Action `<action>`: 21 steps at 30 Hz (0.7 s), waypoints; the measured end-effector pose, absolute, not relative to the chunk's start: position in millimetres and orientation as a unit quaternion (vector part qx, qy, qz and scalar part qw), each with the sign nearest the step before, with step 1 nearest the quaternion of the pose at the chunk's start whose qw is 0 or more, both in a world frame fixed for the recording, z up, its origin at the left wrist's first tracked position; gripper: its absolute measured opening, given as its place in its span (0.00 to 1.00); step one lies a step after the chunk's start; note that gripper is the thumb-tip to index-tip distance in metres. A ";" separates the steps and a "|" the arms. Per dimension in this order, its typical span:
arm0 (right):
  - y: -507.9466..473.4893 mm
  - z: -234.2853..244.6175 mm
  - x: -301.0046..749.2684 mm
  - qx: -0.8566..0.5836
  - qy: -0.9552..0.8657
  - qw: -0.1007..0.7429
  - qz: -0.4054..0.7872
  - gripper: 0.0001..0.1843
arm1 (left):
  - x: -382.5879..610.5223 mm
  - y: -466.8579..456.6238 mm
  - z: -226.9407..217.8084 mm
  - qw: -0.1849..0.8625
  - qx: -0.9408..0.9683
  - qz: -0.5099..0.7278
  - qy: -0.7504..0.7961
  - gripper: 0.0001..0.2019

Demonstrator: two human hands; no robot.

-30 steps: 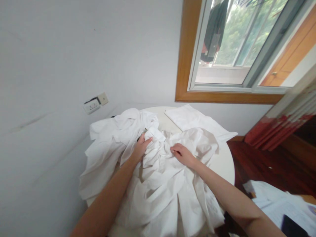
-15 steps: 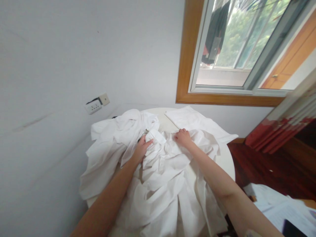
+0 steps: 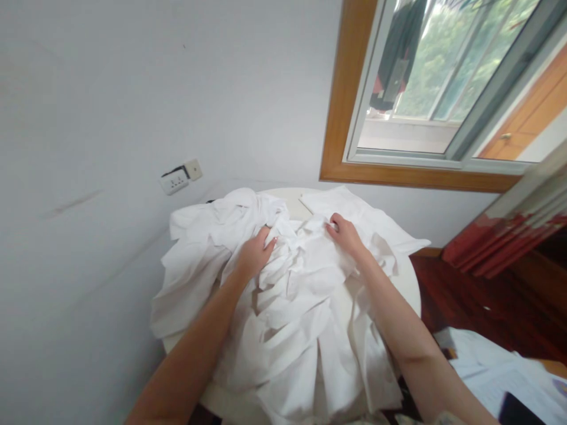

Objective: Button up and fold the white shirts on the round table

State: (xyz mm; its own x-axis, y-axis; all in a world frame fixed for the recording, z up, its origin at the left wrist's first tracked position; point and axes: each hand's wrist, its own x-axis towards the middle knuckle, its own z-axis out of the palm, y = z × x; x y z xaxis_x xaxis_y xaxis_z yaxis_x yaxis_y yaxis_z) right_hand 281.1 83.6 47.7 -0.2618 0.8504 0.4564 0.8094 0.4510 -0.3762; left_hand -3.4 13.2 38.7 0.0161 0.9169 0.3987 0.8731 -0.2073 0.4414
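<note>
A crumpled white cloth garment (image 3: 301,330) spreads over a round cream table (image 3: 407,289), its lower folds hanging over the near edge. My left hand (image 3: 256,252) is closed on bunched fabric at the garment's far left part. At its far right part, my right hand (image 3: 344,233) pinches the cloth between thumb and fingers. Between the two hands the fabric is partly raised and wrinkled. A heap of white cloth (image 3: 212,230) lies to the left, close by my left hand. Behind my right hand a flatter white cloth (image 3: 372,218) rests on the table.
The wall with a socket (image 3: 174,182) stands behind and left of the table. A wood-framed window (image 3: 332,136) is at back right, with a red and cream curtain (image 3: 500,236) beside it. Papers (image 3: 491,366) and a dark object (image 3: 518,410) lie at lower right.
My right hand has lifted and moved slightly right and away, now pinching the cloth. My left hand has shifted a little and still grips. The fabric between them is raised more.
</note>
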 end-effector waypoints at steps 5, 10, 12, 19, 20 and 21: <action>75.1 80.9 318.9 -0.551 -0.763 0.334 -0.051 0.14 | 1.6 2.4 81.5 -0.084 0.731 0.216 0.642 0.19; 71.6 111.8 341.9 -0.564 -0.749 0.310 -0.160 0.17 | 2.6 -10.0 136.4 0.021 0.803 0.131 0.580 0.22; 71.1 119.0 346.1 -0.559 -0.747 0.303 -0.193 0.18 | -1.7 -13.9 154.9 0.136 0.832 0.116 0.526 0.22; 74.3 134.2 353.0 -0.539 -0.759 0.284 -0.229 0.15 | -14.5 -15.1 166.3 0.367 0.768 0.291 0.436 0.19; 76.4 136.6 355.3 -0.535 -0.760 0.286 -0.231 0.16 | -14.8 -13.1 164.3 0.359 0.766 0.310 0.433 0.18; 78.8 139.0 358.2 -0.531 -0.762 0.289 -0.233 0.17 | -15.1 -10.7 162.7 0.332 0.774 0.319 0.434 0.16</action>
